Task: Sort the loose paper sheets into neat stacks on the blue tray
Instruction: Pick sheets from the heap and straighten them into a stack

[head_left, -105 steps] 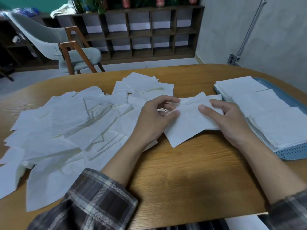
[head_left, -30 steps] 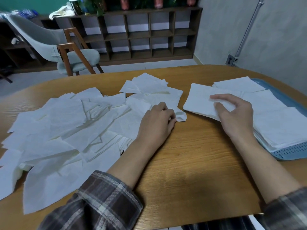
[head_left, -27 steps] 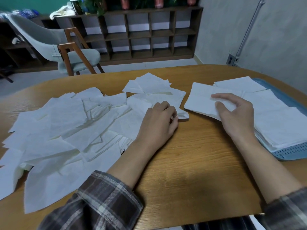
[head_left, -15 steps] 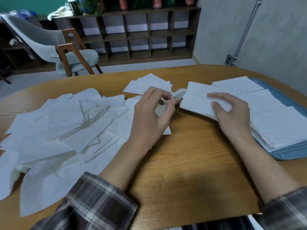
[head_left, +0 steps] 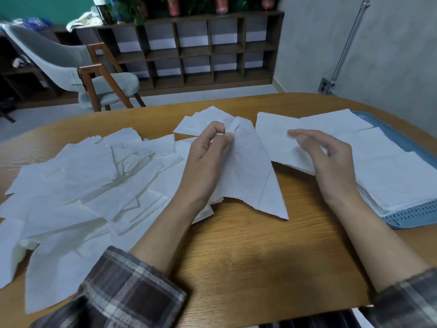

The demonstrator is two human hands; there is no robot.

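Loose paper sheets (head_left: pixel 94 181) lie in a wide, untidy heap across the left of the worktop (head_left: pixel 248 256), so I judge much of the sorting is left to do. On the blue tray (head_left: pixel 421 214) at my right, flat stacks (head_left: pixel 390 176) already sit side by side. My left hand (head_left: pixel 205 162) pinches one crumpled sheet (head_left: pixel 250 176) by its top corner, between thumb and fingertips, and it hangs at the heap's right edge. My right hand (head_left: pixel 331 159) has a relaxed, spread grip. Its fingers lie over a flat sheet (head_left: pixel 276 138) that overhangs the tray's left side and is not yet squared onto a stack.
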